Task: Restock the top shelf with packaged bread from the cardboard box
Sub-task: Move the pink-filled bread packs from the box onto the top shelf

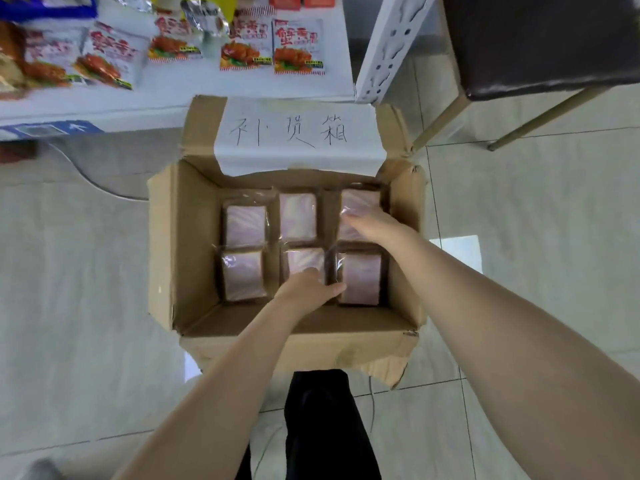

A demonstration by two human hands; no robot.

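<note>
An open cardboard box [166,244] stands on the floor below me, holding several clear-wrapped bread packs in two rows. My left hand [306,289] reaches down onto the near middle bread pack [304,259]; its fingers curl over the pack and the thumb lies in the gap beside the near right pack [360,278]. My right hand [372,225] rests on the far right pack [360,200] with the fingers laid across its wrapper. The white shelf [173,91] runs along the top left.
Snack bags [299,46] lie on the white shelf above the box. A perforated white upright [388,46] and a dark stool [540,43] with metal legs stand at the right. A paper label [298,136] covers the box's far flap. My dark trouser leg [322,424] is below.
</note>
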